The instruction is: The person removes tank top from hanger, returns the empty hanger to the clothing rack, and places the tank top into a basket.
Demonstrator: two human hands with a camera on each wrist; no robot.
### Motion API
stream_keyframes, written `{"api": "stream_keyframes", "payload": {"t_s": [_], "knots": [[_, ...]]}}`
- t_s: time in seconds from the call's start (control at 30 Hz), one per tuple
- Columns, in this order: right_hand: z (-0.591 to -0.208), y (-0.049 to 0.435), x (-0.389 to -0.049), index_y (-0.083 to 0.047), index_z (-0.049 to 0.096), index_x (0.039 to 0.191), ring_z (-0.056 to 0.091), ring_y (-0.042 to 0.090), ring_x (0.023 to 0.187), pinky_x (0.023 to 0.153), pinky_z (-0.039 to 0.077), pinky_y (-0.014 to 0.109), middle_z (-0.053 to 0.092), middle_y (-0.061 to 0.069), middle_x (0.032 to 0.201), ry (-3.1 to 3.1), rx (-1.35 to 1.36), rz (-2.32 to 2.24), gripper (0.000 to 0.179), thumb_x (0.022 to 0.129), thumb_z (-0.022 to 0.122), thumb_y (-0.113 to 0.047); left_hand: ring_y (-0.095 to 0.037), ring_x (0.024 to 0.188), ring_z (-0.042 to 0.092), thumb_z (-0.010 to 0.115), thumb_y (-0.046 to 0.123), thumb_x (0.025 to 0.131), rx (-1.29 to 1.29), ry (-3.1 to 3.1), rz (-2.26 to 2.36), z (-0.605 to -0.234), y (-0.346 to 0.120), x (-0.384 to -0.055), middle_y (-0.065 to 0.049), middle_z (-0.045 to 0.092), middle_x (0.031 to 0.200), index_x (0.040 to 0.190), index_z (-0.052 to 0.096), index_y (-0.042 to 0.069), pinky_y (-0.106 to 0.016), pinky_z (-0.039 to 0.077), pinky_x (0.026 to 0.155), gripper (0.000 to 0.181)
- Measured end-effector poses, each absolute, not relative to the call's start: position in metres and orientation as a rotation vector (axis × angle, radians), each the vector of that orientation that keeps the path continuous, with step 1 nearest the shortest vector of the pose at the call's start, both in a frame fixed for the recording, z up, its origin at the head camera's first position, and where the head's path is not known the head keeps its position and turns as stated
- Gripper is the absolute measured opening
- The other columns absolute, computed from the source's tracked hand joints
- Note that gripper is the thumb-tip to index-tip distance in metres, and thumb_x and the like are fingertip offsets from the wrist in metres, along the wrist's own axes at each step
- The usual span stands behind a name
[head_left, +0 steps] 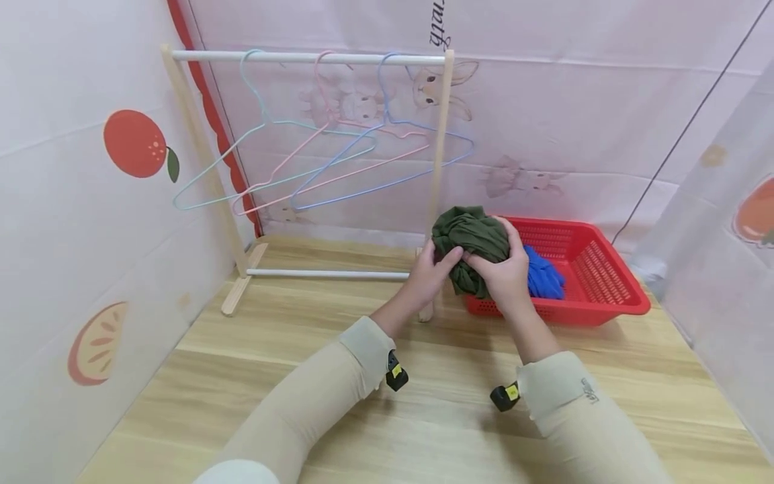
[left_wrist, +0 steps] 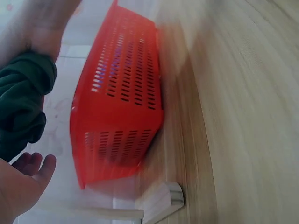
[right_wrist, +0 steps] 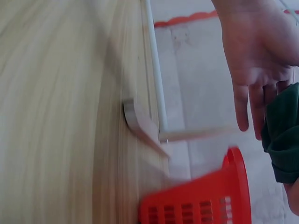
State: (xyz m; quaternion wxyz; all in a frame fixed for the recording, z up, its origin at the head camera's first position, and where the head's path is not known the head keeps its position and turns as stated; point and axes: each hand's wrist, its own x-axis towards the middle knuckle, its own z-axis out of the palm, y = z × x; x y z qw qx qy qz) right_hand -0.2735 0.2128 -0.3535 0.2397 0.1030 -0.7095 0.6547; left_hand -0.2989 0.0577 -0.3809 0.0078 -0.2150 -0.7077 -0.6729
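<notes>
Both hands hold a crumpled dark green cloth [head_left: 470,232] in the air, in front of the basket's left end. My left hand [head_left: 428,274] grips its left side, thumb over the front. On the other side, my right hand [head_left: 506,270] holds it with the thumb pressed on the front and fingers around the edge. In the left wrist view, folds of the green cloth [left_wrist: 21,100] hang between the two hands. The right wrist view shows part of the cloth [right_wrist: 282,135] beside the left hand's extended fingers.
A red plastic basket [head_left: 580,314] stands at the right with a blue cloth [head_left: 545,274] in it. To the left is a rack with a white rail [head_left: 290,56] and wooden posts [head_left: 444,121]. Teal, pink and blue wire hangers hang from the rail. Printed fabric walls enclose the wooden table [head_left: 423,430].
</notes>
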Motion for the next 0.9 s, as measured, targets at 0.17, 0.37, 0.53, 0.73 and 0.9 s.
{"api": "stream_keyframes", "payload": {"t_s": [0.17, 0.37, 0.53, 0.73, 0.9], "knots": [[-0.365, 0.242, -0.291, -0.025, 0.055, 0.137, 0.050, 0.012, 0.113, 0.094, 0.041, 0.031, 0.055, 0.002, 0.133, -1.988, 0.198, 1.608, 0.074, 0.072, 0.085, -0.008, -0.017, 0.135, 0.047, 0.047, 0.053, 0.100, -0.676, -2.438, -1.857, -0.388, 0.080, -0.307, -0.009, 0.049, 0.148, 0.153, 0.031, 0.020, -0.034, 0.041, 0.109, 0.065], [-0.369, 0.272, -0.297, -0.033, 0.056, 0.136, 0.045, 0.008, 0.112, 0.093, 0.038, 0.034, 0.051, 0.000, 0.128, -2.023, 0.121, 1.405, 0.076, 0.070, 0.088, -0.015, -0.022, 0.141, 0.040, 0.034, 0.060, 0.101, -0.851, -2.693, -1.406, -0.391, 0.105, -0.315, -0.010, 0.037, 0.156, 0.157, 0.019, 0.013, -0.040, 0.037, 0.113, 0.075], [-0.371, 0.299, -0.299, -0.034, 0.056, 0.136, 0.045, 0.011, 0.109, 0.092, 0.038, 0.037, 0.049, 0.003, 0.124, -2.056, 0.059, 1.283, 0.076, 0.069, 0.089, -0.017, -0.016, 0.146, 0.032, 0.030, 0.062, 0.101, -1.006, -2.802, -1.022, -0.398, 0.124, -0.320, -0.004, 0.031, 0.160, 0.158, 0.019, 0.012, -0.033, 0.031, 0.117, 0.076], [-0.374, 0.334, -0.306, -0.034, 0.055, 0.137, 0.047, 0.027, 0.115, 0.097, 0.039, 0.052, 0.045, 0.014, 0.132, -2.139, -0.033, 1.130, 0.073, 0.072, 0.087, -0.021, -0.020, 0.149, 0.026, 0.016, 0.072, 0.096, -1.000, -2.943, -0.209, -0.411, 0.142, -0.317, -0.005, 0.031, 0.160, 0.152, 0.038, 0.017, -0.036, 0.028, 0.118, 0.082], [-0.379, 0.371, -0.310, -0.032, 0.053, 0.139, 0.046, 0.039, 0.123, 0.098, 0.040, 0.063, 0.040, 0.019, 0.140, -2.270, -0.127, 0.929, 0.070, 0.076, 0.083, -0.026, -0.021, 0.149, 0.023, 0.012, 0.080, 0.089, -0.927, -2.999, 0.029, -0.416, 0.150, -0.316, -0.004, 0.028, 0.161, 0.152, 0.038, 0.023, -0.037, 0.028, 0.117, 0.089]]}}
